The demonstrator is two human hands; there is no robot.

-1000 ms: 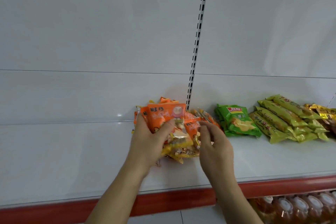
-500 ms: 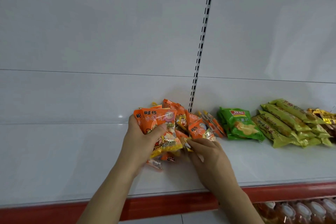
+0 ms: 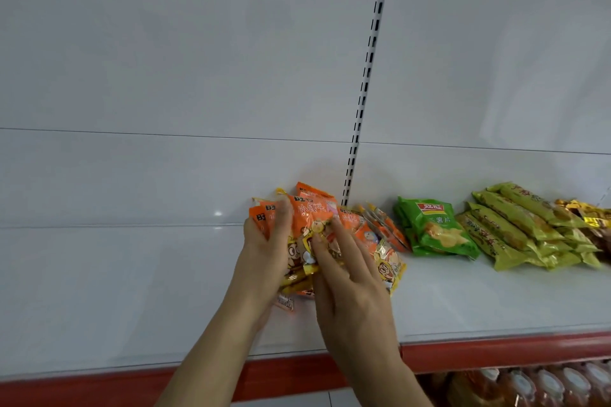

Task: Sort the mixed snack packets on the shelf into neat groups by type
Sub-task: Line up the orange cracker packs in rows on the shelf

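A bundle of orange packets [image 3: 312, 213] is gripped by the left hand [image 3: 264, 251], its fingers [image 3: 282, 218] curled round the bundle's left edge above the white shelf [image 3: 496, 301]. The right hand [image 3: 350, 287] is laid flat, fingers [image 3: 340, 231] straight, on the packets' front. Just right of those fingers more orange packets [image 3: 380, 241] are heaped; further right lie green chip bags [image 3: 436, 228] and yellow-green packets [image 3: 515, 228].

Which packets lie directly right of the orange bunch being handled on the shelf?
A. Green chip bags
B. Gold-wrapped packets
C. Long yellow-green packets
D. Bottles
A: the green chip bags lie right next to the orange packets; the long yellow-green packets come after them.
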